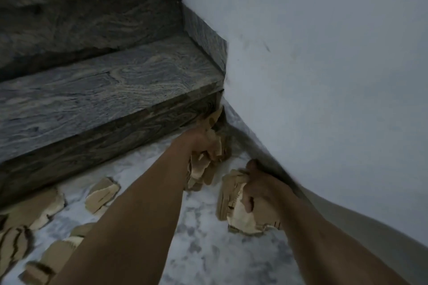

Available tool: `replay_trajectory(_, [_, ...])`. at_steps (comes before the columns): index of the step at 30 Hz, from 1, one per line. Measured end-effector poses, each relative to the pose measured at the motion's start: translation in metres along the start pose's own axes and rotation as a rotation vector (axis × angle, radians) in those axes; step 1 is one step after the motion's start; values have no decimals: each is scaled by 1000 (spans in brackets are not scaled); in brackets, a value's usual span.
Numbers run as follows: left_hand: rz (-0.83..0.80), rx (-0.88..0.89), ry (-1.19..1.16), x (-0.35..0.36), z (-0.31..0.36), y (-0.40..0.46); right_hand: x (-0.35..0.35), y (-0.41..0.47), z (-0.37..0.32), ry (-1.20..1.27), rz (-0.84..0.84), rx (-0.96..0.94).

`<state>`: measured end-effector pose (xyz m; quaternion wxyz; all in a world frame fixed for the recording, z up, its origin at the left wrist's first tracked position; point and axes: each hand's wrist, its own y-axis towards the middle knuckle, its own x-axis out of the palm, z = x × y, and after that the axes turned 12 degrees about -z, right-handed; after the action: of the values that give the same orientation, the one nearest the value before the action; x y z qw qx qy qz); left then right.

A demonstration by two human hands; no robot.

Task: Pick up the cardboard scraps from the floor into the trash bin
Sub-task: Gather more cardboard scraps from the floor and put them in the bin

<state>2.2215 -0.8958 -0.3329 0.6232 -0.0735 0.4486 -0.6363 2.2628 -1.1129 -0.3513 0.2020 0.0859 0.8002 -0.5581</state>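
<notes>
Torn brown cardboard scraps lie on the pale marbled floor (208, 257) at the foot of a stair. My left hand (201, 143) reaches into the corner where the step meets the wall and grips a bunch of cardboard scraps (201, 170) that hang below it. My right hand (260, 186) is close to the wall's base and grips another bunch of cardboard scraps (234, 203). More loose scraps (103, 194) lie along the stair riser to the left, and several more (14, 245) at the lower left. No trash bin is in view.
A dark grey wood-grain stair step (111, 92) rises ahead, with a second one above it. A pale blue-white wall (324, 76) closes the right side, with a dark skirting (259, 146) along its base.
</notes>
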Motion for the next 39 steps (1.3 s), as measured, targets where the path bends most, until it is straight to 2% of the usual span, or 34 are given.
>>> replay_trajectory(5, [-8,-167,-81,1,-6,5,-4,4,0,-7,-50,-28])
replay_trajectory(7, [9,-181,-114,0,-8,4,-5,5,1,19,-76,-47])
replay_trajectory(12, [184,-139,-299,-11,-20,1,-3,1,3,62,-57,-72])
replay_trajectory(16, [207,-175,-381,-20,-26,-7,1,1,5,79,-39,-72])
replay_trajectory(19, [163,-164,-347,-12,-32,-16,-1,0,5,31,-28,-100])
replay_trajectory(23, [132,-139,-390,3,-55,-49,3,-6,1,-60,-12,-79])
replay_trajectory(28, [159,-12,-525,17,-105,-109,11,-29,-8,-129,37,-108])
replay_trajectory(33, [159,-29,-515,14,-169,-177,21,-46,-63,-186,65,-178])
replay_trajectory(35, [205,-89,-528,12,-198,-210,39,-51,-95,-229,20,-220])
replay_trajectory(39, [242,-248,-569,24,-253,-280,112,-79,-146,-325,-220,-273])
